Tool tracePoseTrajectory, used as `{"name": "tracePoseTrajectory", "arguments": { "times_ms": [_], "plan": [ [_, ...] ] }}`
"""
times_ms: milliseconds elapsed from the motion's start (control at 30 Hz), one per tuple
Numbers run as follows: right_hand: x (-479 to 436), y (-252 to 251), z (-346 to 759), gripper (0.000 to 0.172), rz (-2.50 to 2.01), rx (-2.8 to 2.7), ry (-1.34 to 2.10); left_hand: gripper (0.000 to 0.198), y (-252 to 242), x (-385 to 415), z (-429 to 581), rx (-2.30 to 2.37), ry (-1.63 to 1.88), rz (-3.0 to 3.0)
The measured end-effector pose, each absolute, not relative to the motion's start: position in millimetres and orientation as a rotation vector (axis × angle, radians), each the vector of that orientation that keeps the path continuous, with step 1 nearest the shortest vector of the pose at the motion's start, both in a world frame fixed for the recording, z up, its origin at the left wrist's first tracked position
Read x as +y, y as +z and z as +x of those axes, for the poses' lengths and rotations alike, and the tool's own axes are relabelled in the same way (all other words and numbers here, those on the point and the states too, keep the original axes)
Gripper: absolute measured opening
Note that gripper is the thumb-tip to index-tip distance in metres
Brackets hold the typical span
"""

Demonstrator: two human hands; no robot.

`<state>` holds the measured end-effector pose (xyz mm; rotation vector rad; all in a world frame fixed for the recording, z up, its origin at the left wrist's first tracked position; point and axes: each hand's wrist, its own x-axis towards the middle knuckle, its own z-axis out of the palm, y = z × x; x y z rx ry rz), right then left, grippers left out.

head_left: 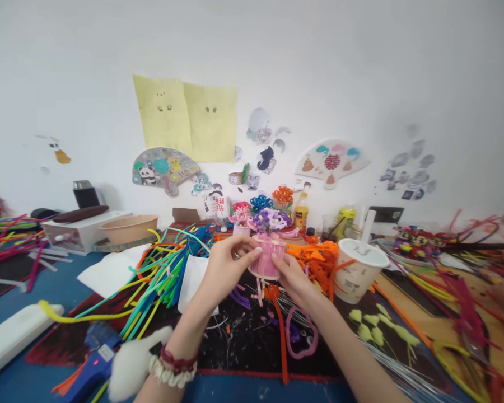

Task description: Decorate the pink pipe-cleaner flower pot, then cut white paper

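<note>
In the middle of the head view, a small pink pot wrapped in fuzzy chenille stems is held above the dark mat. The thumb and fingers of my left hand pinch its left side near the rim. Around its right side curl the fingers of my right hand. Purple and white chenille flowers show just above the rim; whether they stand in the pot or behind it I cannot tell. Pink stem ends hang below the pot. Under my hands are an orange chenille stem and a pink-purple loop.
Blue, green and yellow chenille stems spread at left, near a blue glue gun. Orange chenille pieces and a lidded cup with a straw stand close on the right. Yellow-handled scissors lie at the lower right.
</note>
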<state>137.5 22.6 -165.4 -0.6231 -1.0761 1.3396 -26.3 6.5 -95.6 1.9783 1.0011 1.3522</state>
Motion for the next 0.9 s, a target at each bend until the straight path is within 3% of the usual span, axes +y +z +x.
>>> {"name": "tracePoseTrajectory", "arguments": {
  "times_ms": [333, 900],
  "plan": [
    [23, -166, 136, 0.044, -0.568, -1.043, 1.347, 0.019, -118, 6, -22, 0.989, 1.585, 1.796],
    [22, -168, 136, 0.045, -0.572, -1.065, 1.394, 0.009, -121, -2, -20, 1.032, 1.648, 1.874]
  ]
}}
